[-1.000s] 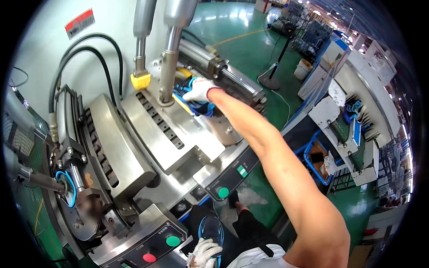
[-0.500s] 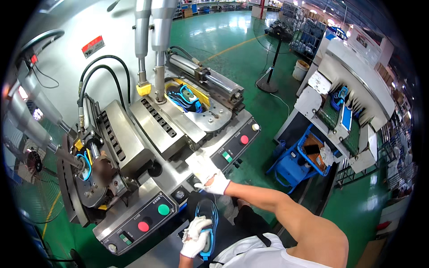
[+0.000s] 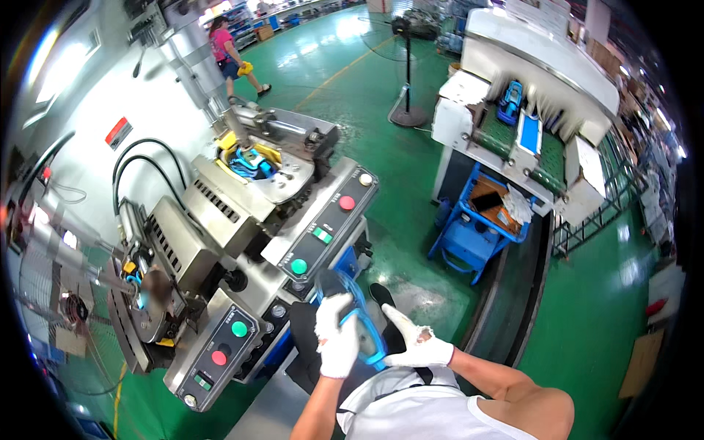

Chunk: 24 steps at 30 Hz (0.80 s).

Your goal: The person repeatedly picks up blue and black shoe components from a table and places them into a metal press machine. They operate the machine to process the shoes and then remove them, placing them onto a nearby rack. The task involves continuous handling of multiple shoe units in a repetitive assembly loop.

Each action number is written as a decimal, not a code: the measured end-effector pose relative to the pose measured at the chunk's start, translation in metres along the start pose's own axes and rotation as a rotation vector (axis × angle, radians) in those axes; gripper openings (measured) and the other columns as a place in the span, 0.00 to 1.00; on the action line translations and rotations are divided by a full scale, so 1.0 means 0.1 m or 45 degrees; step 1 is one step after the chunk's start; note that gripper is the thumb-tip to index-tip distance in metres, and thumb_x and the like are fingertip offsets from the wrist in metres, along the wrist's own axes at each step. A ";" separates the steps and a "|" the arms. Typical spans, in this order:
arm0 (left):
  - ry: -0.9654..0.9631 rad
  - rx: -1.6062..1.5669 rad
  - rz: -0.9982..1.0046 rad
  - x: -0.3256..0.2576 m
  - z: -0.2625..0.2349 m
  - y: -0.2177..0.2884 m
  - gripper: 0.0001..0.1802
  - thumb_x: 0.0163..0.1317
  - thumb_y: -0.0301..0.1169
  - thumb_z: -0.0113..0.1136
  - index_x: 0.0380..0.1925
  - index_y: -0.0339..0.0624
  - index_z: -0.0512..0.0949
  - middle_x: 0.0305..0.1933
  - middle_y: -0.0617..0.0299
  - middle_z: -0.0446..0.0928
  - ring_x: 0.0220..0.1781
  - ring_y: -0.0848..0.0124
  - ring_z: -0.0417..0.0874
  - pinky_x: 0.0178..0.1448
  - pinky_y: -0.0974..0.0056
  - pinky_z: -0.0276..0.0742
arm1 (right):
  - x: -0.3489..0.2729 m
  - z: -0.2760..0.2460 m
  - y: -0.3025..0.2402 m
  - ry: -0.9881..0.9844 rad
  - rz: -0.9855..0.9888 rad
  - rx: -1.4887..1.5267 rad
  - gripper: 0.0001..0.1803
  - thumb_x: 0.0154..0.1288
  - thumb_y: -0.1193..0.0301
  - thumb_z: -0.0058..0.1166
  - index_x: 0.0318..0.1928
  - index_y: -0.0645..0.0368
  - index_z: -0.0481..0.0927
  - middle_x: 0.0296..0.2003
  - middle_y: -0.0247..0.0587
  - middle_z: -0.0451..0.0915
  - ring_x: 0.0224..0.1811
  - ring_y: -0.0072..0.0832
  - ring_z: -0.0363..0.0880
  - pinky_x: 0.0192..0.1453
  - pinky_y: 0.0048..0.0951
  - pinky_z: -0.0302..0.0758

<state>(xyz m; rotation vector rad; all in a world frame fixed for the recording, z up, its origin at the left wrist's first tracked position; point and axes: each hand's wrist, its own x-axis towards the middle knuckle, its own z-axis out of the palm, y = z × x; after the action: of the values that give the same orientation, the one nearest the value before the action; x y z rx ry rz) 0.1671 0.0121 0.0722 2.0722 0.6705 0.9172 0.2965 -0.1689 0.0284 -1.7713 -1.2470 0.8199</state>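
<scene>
A: Left hand (image 3: 339,343), quick?
B: White glove, fingers bent over the side of a blue-and-black shoe (image 3: 372,336). Gripping it.

A: Shoe's where?
B: In front of the lap, over the dark-clad legs. Toe points away and is blurred; heel's toward the white shirt (image 3: 440,411).

A: Right hand (image 3: 419,347)?
B: Gloved too, thumb and fingers spread wide, holding nothing. Fingertips just beside the heel. Touching? Can't tell.

A: Around them?
B: Metal machine on the left, near panel (image 3: 220,353) and far panel (image 3: 323,229), both with red and green buttons. Another shoe (image 3: 253,164), blue, sits in the machine's far end.

A: Right side?
B: Blue cart (image 3: 473,244) with a dark flat thing and white cloth on top. Beyond it, a blue shoe on a belt (image 3: 495,143).

A: People?
B: One, pink top (image 3: 221,44), upper left, well apart.
</scene>
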 end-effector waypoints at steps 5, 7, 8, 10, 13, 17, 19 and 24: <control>-0.094 -0.202 0.372 0.48 0.82 0.84 0.21 0.62 0.16 0.67 0.56 0.40 0.83 0.60 0.50 0.82 0.68 0.53 0.82 0.75 0.53 0.74 | -0.05 -0.23 -0.04 0.949 -0.179 -0.145 0.65 0.54 0.55 0.81 0.82 0.69 0.54 0.79 0.62 0.62 0.83 0.54 0.61 0.86 0.47 0.59; -0.293 -0.302 0.576 0.69 1.08 1.14 0.24 0.61 0.16 0.67 0.59 0.40 0.82 0.64 0.48 0.80 0.70 0.49 0.80 0.78 0.49 0.72 | -0.06 -0.45 0.07 1.227 -0.252 -0.210 0.63 0.56 0.58 0.80 0.82 0.69 0.54 0.77 0.60 0.65 0.81 0.49 0.66 0.84 0.46 0.62; -0.350 -0.279 0.794 0.83 1.23 1.31 0.27 0.60 0.17 0.69 0.61 0.39 0.81 0.67 0.47 0.79 0.72 0.46 0.78 0.81 0.45 0.68 | -0.09 -0.59 0.14 1.351 -0.235 -0.053 0.59 0.59 0.61 0.79 0.82 0.68 0.55 0.77 0.58 0.67 0.79 0.46 0.68 0.83 0.45 0.65; -0.541 -0.382 0.909 0.96 1.47 1.84 0.33 0.56 0.22 0.73 0.64 0.36 0.78 0.68 0.43 0.77 0.73 0.41 0.75 0.82 0.39 0.65 | -0.12 -0.99 -0.08 1.657 -0.309 0.475 0.43 0.69 0.70 0.69 0.79 0.68 0.64 0.74 0.48 0.72 0.74 0.37 0.74 0.79 0.43 0.71; -0.724 -0.482 1.119 0.95 1.62 2.14 0.35 0.55 0.25 0.75 0.65 0.34 0.77 0.68 0.38 0.75 0.73 0.36 0.73 0.81 0.37 0.64 | -0.33 -1.48 0.53 1.653 -0.298 1.202 0.28 0.74 0.71 0.63 0.72 0.63 0.76 0.66 0.41 0.80 0.66 0.31 0.80 0.75 0.41 0.74; -0.818 -0.442 1.066 0.68 1.57 1.39 0.35 0.55 0.25 0.77 0.65 0.39 0.78 0.70 0.40 0.76 0.72 0.34 0.75 0.77 0.35 0.70 | -0.16 -2.51 0.61 2.263 -0.378 1.291 0.24 0.73 0.71 0.63 0.67 0.63 0.80 0.65 0.44 0.81 0.62 0.34 0.82 0.74 0.42 0.74; -0.916 -0.272 0.828 0.54 1.43 0.98 0.34 0.58 0.27 0.76 0.66 0.39 0.77 0.70 0.42 0.76 0.73 0.38 0.75 0.79 0.39 0.71 | -0.20 -3.15 0.88 2.385 -0.249 0.612 0.26 0.74 0.65 0.64 0.67 0.65 0.80 0.65 0.49 0.82 0.64 0.37 0.81 0.74 0.41 0.73; -0.944 0.023 0.277 -0.05 0.89 0.00 0.30 0.65 0.32 0.72 0.66 0.37 0.77 0.68 0.43 0.78 0.71 0.43 0.77 0.76 0.47 0.74 | -0.13 -4.81 1.93 2.182 0.586 -0.136 0.45 0.63 0.39 0.68 0.68 0.64 0.82 0.63 0.49 0.85 0.63 0.42 0.82 0.72 0.41 0.73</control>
<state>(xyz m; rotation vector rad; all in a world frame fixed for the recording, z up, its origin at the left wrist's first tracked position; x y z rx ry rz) 0.2340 -0.0294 0.0297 2.3074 0.0582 0.1953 0.7848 -0.3353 0.0844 -1.9194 0.2750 -0.6274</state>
